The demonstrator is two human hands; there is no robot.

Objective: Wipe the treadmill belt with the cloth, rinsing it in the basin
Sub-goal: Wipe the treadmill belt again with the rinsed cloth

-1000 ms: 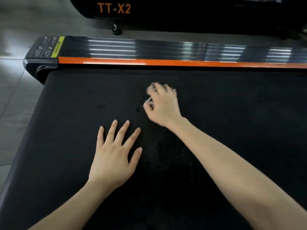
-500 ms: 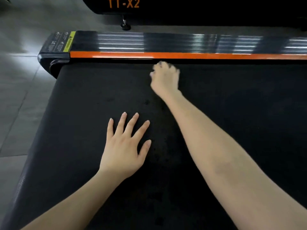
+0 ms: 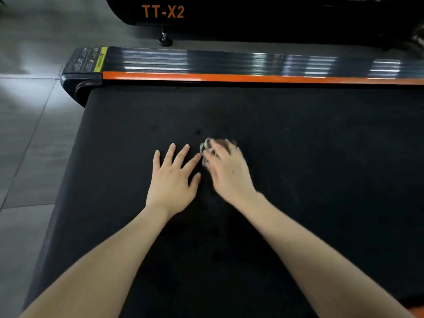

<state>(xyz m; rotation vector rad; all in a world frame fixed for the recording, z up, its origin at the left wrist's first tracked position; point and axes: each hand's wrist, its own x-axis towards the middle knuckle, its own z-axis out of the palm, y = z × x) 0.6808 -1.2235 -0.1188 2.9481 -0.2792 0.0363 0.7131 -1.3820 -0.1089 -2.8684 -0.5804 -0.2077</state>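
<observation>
1. Head view. Your left hand [image 3: 172, 180] lies flat on the black treadmill belt [image 3: 321, 157], fingers straight and spread, holding nothing.
2. Your right hand [image 3: 229, 173] is on the belt just beside the left one and is blurred. Its fingers curl over a small pale cloth [image 3: 205, 146]; only a bunched bit of it shows at the fingertips.
3. The cloth sits on the belt near its middle, just beside your left index fingertip. Whether the two touch, I cannot tell.
4. The far side rail [image 3: 229, 63] carries an orange stripe [image 3: 252, 77] and a yellow label [image 3: 100, 59] at its left end.
5. Grey floor tiles [image 3: 27, 134] lie to the left. Beyond the rail stands a black machine [image 3: 275, 17] lettered "TT-X2", one foot [image 3: 165, 41] on the floor.
</observation>
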